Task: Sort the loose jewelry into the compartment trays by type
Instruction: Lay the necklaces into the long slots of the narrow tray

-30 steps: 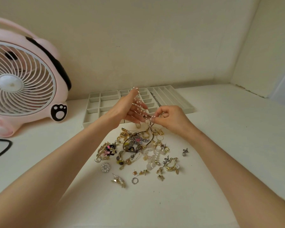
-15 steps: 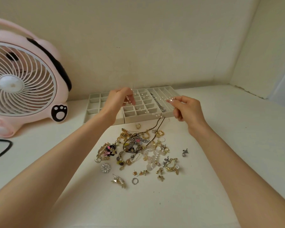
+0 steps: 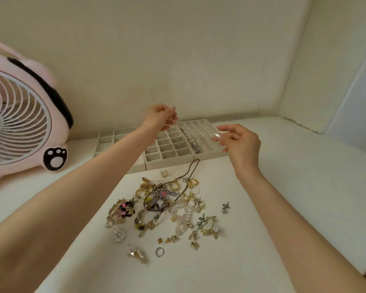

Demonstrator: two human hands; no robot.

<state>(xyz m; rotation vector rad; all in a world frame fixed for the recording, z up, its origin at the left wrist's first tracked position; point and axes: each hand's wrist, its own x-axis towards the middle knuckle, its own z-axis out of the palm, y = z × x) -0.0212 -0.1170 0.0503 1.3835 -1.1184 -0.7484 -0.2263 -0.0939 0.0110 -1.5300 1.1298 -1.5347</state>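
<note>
White walls close the table behind and right, a fan bounds the left; open surface lies right of the pile. Your left grip and right grip each pinch an end of the pearl strand, stretched above the trays.

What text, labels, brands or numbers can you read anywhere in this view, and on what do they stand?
No readable words or numbers anywhere in this view.
Pink fan: only a black paw-print mark, no letters.
Compartment trays: no labels visible.
Pearl strand, pinched between left hand and right hand: no tag visible.
</note>
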